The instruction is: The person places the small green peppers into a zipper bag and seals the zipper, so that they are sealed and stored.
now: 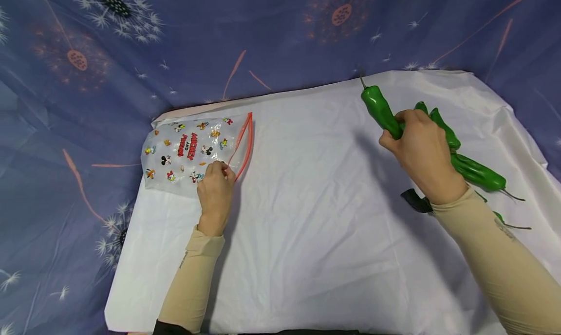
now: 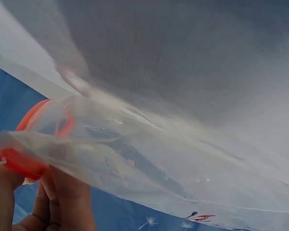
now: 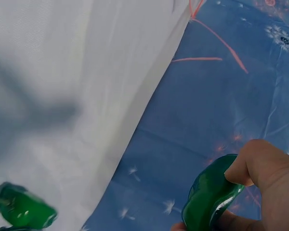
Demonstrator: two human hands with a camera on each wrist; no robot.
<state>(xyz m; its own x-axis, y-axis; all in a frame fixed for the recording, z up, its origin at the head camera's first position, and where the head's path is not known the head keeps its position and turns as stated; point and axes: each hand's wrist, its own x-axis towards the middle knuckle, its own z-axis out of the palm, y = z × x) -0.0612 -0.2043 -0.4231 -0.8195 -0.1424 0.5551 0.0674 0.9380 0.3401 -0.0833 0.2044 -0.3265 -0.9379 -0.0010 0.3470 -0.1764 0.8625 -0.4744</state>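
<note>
My left hand (image 1: 215, 191) pinches the red-trimmed opening of a clear plastic pouch (image 1: 175, 140) printed with cartoon characters. In the left wrist view the fingers (image 2: 70, 197) grip the orange-red edge (image 2: 21, 163), and the see-through film spreads away to the right. On the right, my right hand (image 1: 422, 152) holds a glossy green pepper (image 1: 380, 108) above the cloth, its thin stem pointing up and away. The right wrist view shows the thumb (image 3: 241, 171) pressed against that pepper (image 3: 209, 192). Several more green peppers (image 1: 477, 172) lie under and beside the right hand, partly hidden by it.
A white cloth (image 1: 298, 228) covers the table, with folds along its right side. A dark, blackish-green piece (image 1: 414, 200) lies by the right wrist. Blue fabric with dandelion prints (image 1: 280, 38) hangs behind the table and at its sides.
</note>
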